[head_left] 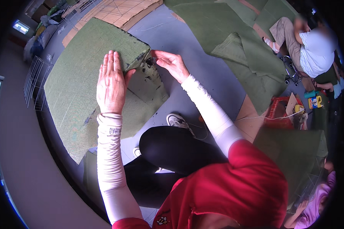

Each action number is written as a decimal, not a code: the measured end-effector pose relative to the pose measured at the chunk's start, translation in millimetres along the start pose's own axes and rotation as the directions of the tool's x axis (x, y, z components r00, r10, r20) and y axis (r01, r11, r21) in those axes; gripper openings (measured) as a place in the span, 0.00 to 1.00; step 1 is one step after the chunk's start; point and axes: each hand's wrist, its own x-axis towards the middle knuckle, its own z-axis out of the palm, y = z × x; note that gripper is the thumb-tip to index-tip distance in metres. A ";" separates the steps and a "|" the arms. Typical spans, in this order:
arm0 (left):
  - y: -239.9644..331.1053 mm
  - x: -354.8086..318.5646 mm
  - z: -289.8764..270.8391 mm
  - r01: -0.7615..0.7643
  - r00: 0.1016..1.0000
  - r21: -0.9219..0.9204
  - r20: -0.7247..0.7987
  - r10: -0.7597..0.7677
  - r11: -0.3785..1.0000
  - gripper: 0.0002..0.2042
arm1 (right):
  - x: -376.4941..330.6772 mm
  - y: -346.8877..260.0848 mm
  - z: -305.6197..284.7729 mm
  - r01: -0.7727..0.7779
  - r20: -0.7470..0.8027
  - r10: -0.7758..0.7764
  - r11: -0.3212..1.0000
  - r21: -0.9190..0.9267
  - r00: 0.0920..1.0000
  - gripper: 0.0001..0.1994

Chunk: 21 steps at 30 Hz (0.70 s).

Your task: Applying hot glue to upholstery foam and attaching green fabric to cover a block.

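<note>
A large green woven mat or fabric-covered panel lies raised in front of me, with dark, sticky-looking patches along its right edge. My left hand rests flat on its top, fingers together and stretched out, thumb apart. At the panel's far right corner is my right hand, its fingertips and thumb drawn together beside the edge. A small dark bit shows between them, too small to name. Below that corner hangs a green side flap with black smears and torn spots.
Flattened cardboard and a wire rack lie beyond the panel. More green sheets cover the floor at right. A person sits there near a red crate. Another person in pink is at lower right. A white cord crosses the floor.
</note>
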 end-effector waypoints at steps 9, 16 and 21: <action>1.2 -0.4 -1.2 0.004 1.000 -0.019 0.009 -0.004 1.000 0.35 | 12.8 -17.4 12.5 0.090 0.022 -0.087 0.942 -0.323 0.996 0.16; 2.3 -0.4 -0.5 0.010 1.000 -0.004 0.014 -0.010 1.000 0.34 | 6.2 -14.0 10.6 0.026 -0.039 -0.030 0.996 -0.088 0.999 0.15; 1.9 -0.1 -1.7 0.004 1.000 -0.009 0.008 -0.004 1.000 0.34 | 7.2 -9.4 15.4 0.112 -0.069 -0.137 0.952 -0.285 0.988 0.15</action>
